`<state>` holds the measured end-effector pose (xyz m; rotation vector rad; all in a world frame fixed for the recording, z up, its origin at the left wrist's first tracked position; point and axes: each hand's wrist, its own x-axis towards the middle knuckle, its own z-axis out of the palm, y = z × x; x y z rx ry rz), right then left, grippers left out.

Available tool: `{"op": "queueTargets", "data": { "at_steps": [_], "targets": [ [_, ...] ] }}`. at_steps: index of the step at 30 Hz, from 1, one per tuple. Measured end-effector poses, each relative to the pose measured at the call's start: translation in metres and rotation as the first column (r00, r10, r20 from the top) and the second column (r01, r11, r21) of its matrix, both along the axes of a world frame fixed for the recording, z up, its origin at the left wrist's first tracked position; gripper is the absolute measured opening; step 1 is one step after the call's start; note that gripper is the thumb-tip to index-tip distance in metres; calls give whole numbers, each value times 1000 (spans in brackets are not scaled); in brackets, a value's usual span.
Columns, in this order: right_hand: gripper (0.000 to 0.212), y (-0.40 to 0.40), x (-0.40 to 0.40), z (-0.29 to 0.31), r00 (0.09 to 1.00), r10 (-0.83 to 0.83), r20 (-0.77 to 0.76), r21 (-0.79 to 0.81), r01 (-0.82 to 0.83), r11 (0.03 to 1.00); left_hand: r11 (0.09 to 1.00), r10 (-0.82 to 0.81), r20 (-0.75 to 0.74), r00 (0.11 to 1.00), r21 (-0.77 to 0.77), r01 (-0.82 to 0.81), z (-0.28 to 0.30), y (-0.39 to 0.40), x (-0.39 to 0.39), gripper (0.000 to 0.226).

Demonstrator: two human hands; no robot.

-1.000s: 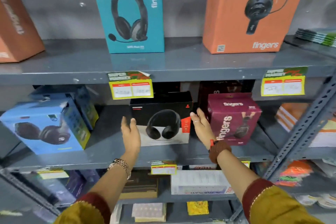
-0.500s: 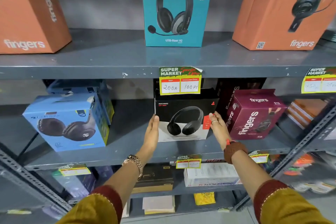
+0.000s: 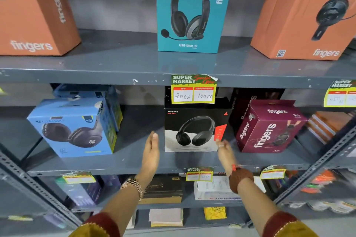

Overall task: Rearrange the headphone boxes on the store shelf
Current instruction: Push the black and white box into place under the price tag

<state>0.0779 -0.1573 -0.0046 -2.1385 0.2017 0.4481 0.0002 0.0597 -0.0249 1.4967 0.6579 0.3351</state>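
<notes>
Even, soft light is falling from above and in front of me. The upper shelf [image 3: 115, 61] is giving off a dull sheen, mirroring the teal box [image 3: 192, 9]. The bay beneath is sitting in shadow. Wide-angle bending is tilting the orange boxes [image 3: 34, 15] outward, and the frame's edges and bottom are smearing into blur.

Back wall [image 3: 119, 5]: we note plain grey, matte, unmarked.
Shelving [image 3: 96, 67]: grey metal boards, paint chipped along the front edge at 12 o'clock.
Uprights [image 3: 38, 188]: perforated angle struts, slanting at 8 and 4 o'clock.
Light: we record even, soft glare on the upper board.
</notes>
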Motion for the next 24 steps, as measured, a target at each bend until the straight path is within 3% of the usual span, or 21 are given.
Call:
{"op": "queueTargets", "data": {
  "at_steps": [2, 5, 10, 14, 18, 24],
  "targets": [
    [41, 19, -12, -5, 999, -22, -47, 114, 27, 993, 993, 115, 0, 993, -18, -115, -12, 12, -17, 56],
    [52, 54, -35, -23, 995, 59, -75, 250, -39, 967, 960, 278, 8, 961, 20, -278, -28, 44, -46, 54],
    [38, 131, -65, -15, 978, 208, -11, 449, -181, 875, 875, 470, 34, 882, 108, -471, -23, 124, -93, 64],
    [45, 211, -90, 8, 950, 307, 56, 535, -288, 794, 814, 569, 67, 819, 92, -573, 3, 199, -117, 70],
    [54, 271, -106, 21, 941, 325, 92, 578, -316, 752, 850, 519, 64, 853, 72, -522, 29, 244, -124, 69],
    [59, 335, -133, 19, 959, 268, 91, 577, -270, 771, 969, 247, 64, 967, -34, -245, 39, 291, -132, 69]
  ]
}}
